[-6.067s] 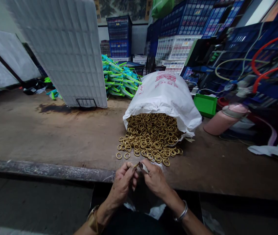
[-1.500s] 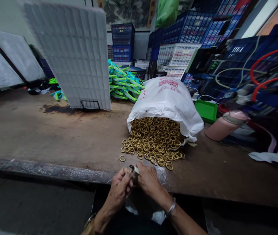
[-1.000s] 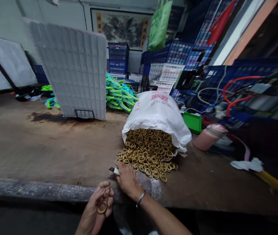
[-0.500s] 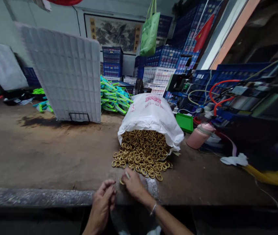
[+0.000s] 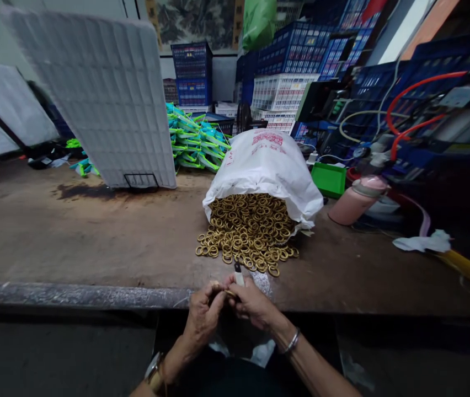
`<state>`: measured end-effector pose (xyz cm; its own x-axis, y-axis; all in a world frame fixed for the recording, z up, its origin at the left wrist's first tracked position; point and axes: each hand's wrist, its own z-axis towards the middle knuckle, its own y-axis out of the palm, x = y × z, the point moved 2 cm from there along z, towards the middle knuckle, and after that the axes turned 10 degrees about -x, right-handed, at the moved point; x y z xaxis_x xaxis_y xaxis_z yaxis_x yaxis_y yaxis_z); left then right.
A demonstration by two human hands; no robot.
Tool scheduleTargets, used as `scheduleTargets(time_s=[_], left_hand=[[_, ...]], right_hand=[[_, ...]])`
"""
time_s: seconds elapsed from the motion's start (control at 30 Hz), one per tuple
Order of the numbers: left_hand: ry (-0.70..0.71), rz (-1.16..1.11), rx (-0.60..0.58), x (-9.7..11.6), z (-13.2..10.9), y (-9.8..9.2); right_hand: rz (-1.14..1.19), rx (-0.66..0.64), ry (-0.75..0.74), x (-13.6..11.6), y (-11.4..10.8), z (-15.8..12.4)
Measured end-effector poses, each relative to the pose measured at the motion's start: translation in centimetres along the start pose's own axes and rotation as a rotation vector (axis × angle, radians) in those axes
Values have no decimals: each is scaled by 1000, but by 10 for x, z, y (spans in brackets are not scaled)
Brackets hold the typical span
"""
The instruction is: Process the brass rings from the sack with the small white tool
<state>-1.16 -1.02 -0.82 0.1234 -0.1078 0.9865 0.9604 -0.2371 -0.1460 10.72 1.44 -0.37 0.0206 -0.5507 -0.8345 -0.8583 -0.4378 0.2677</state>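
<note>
At the table's front edge my left hand [image 5: 204, 311] is closed, thumb and fingers pinching a gold-coloured ring [image 5: 230, 293]. Meeting it from the right, my right hand [image 5: 257, 303] is wrapped round a small white-handled tool with a dark tip [image 5: 239, 274], which points up and away. Its fingertips are also at the ring; how they touch it is partly hidden. Just beyond both hands lies a pile of similar rings [image 5: 243, 242], spilling from the mouth of a white woven sack [image 5: 260, 165] lying on its side.
A tall white ribbed panel [image 5: 106, 99] stands on the wooden table [image 5: 94, 237] to the left. Behind it are green and blue plastic pieces [image 5: 197, 140]. On the right are a green tray [image 5: 329, 179], a pink bottle [image 5: 357, 201] and a machine with red hoses. Stacked crates [image 5: 287, 91] fill the back.
My right hand has drawn back from the pile's edge with a ring, and both hands have come together around it. The view has tipped downward.
</note>
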Motion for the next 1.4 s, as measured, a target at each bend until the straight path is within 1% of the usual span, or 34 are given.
scheduleTargets(time_s=[0.1,0.2,0.27,0.33,0.43,0.53,0.67,0.77,0.83,0.9,0.97,1.03,1.1,1.17,1.23,1.3,1.4], left_hand=[[-12,54,9,3,1,0],[-26,107,47,4,2,-2],[-40,125,43,3,3,0],[-56,106,25,5,4,2],[-89,7,2,9,6,6],[-146,-146,-41,13,8,7],[-272,-353,-121,7,8,7],[-332,-496,-170,0,6,10],[-346,-565,-176,-2,5,11],[-354,-599,-157,-2,4,11],[-347,-614,-137,0,3,11],[-347,-607,-114,3,3,10],[-350,-583,-81,5,4,9],[-351,-551,-41,7,5,7],[-344,-518,-20,9,5,7],[-329,-489,-12,11,5,6],[-308,-447,-6,13,5,6]], right_hand=[[-54,60,-63,6,-8,0],[-231,157,-197,7,-14,-4],[-360,183,-282,4,-14,-8],[-440,204,-324,-1,-12,-12],[-404,199,-312,-6,-10,-12],[-302,138,-292,-5,-10,-10],[-251,109,-274,1,-11,-5],[-254,99,-263,4,-11,-1],[-233,89,-262,6,-11,1],[-209,74,-258,7,-11,2],[-235,91,-264,6,-13,1],[-355,177,-300,4,-15,-2],[-559,248,-342,2,-16,-7],[-772,245,-351,1,-13,-11],[-934,218,-338,1,-10,-14],[-1031,216,-332,2,-8,-14],[-1114,226,-322,4,-5,-13]])
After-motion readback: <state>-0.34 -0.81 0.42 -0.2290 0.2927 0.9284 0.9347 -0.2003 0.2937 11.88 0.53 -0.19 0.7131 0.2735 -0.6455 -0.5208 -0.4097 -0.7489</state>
